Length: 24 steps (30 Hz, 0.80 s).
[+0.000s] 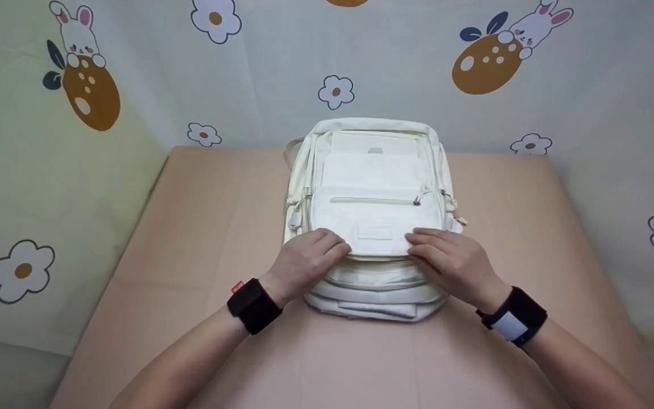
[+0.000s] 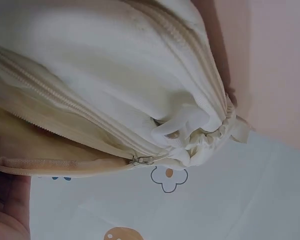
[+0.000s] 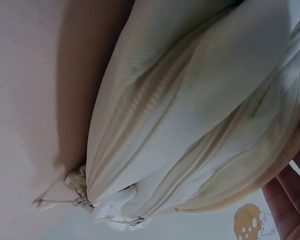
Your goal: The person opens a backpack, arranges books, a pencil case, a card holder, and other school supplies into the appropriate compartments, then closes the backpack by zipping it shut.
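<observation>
A cream-white backpack (image 1: 369, 176) lies on its back on the table, front panel facing up. My left hand (image 1: 310, 258) pinches the near edge of its front pocket at the left corner. At the right corner my right hand (image 1: 457, 261) pinches the same edge between thumb and fingers. Seen from the left wrist, the pocket's zipper is undone along this edge, with the slider (image 2: 141, 160) at the side, and the lining (image 2: 50, 137) shows in the gap. From the right wrist, my right fingers (image 3: 285, 200) lie on the outer face of the raised pocket edge (image 3: 250, 187).
The table (image 1: 219, 227) has a plain peach cover. Behind and beside it hangs a pale cloth (image 1: 281, 68) printed with rabbits and flowers. Straps and buckles (image 1: 296, 218) stick out at the backpack's sides. Black bands (image 1: 254, 307) circle both wrists.
</observation>
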### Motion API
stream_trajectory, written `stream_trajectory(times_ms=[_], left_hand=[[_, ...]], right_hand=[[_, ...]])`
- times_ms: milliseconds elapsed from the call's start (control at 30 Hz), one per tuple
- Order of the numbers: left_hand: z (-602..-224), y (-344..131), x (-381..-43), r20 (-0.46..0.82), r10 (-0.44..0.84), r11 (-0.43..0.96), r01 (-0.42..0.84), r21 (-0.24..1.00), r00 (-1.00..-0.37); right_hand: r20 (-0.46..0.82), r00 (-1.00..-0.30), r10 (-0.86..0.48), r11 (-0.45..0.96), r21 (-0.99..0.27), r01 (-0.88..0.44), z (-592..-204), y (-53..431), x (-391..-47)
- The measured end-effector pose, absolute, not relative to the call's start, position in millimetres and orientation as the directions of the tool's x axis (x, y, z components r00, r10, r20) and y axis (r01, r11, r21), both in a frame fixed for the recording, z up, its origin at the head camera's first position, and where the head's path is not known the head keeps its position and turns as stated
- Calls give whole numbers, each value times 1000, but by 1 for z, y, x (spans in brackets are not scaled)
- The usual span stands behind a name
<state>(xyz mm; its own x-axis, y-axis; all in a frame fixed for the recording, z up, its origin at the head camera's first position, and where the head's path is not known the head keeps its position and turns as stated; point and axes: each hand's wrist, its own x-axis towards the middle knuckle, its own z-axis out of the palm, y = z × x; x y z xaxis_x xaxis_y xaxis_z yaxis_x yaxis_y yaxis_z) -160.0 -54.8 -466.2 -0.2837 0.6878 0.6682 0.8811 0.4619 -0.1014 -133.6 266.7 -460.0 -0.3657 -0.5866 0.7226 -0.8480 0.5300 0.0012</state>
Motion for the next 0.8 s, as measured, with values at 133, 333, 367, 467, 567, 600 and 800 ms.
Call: stream_trajectory(times_ms=[133,333,367,467,567,600,800], left_hand=[[-472,-56,-160,647,710,457,880,-126,-277],[-479,-60,-161,633,723,432,896,-101,-277],[-481,-61,-162,632,724,427,899,-96,-276],[-483,-62,-162,618,737,420,902,-100,-275],[-483,-63,-161,591,757,426,897,-123,-278],[-483,-62,-161,582,762,429,894,-127,-283],[-481,-62,-158,566,767,445,886,-128,-303]], right_hand=[[728,-363,-581,532,3,-847,-466,266,-132],[740,-365,-564,533,-12,-846,-471,263,-131],[741,-367,-563,534,-14,-845,-472,263,-131],[741,-371,-560,537,-16,-843,-473,263,-131],[728,-385,-567,547,-16,-837,-474,263,-130],[721,-392,-571,552,-16,-834,-474,263,-130],[694,-424,-582,581,-10,-814,-468,258,-129]])
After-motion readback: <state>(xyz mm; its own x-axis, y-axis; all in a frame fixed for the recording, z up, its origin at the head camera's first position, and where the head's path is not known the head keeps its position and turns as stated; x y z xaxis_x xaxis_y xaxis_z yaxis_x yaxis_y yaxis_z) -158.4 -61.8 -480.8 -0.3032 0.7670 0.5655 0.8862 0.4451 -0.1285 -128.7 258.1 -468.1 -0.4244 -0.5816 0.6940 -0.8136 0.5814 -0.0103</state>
